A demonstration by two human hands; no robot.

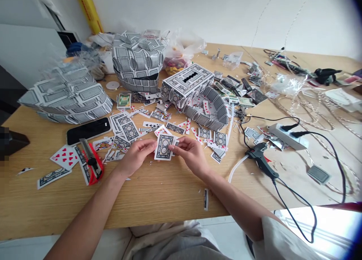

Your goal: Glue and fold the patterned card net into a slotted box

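Observation:
Several playing cards (164, 147) are held up just above the table's middle, the front one with its dark patterned back toward me. My left hand (138, 153) pinches them at their left edge. From the other side, my right hand (190, 153) grips the right edge, its thumb lying over the card back. Part of another card behind shows a white face. Close beyond my hands lie whole cards (128, 129) and cut card strips (175, 128). To the left rests a red utility knife (92, 162) with its blade out.
Woven card baskets (68, 96) and a card-covered tissue box (188, 83) stand at the back, beside a curved card tray (207, 118). A phone (89, 131) lies left. On the right are a glue gun (261, 160), a power strip (288, 136) and looping cords.

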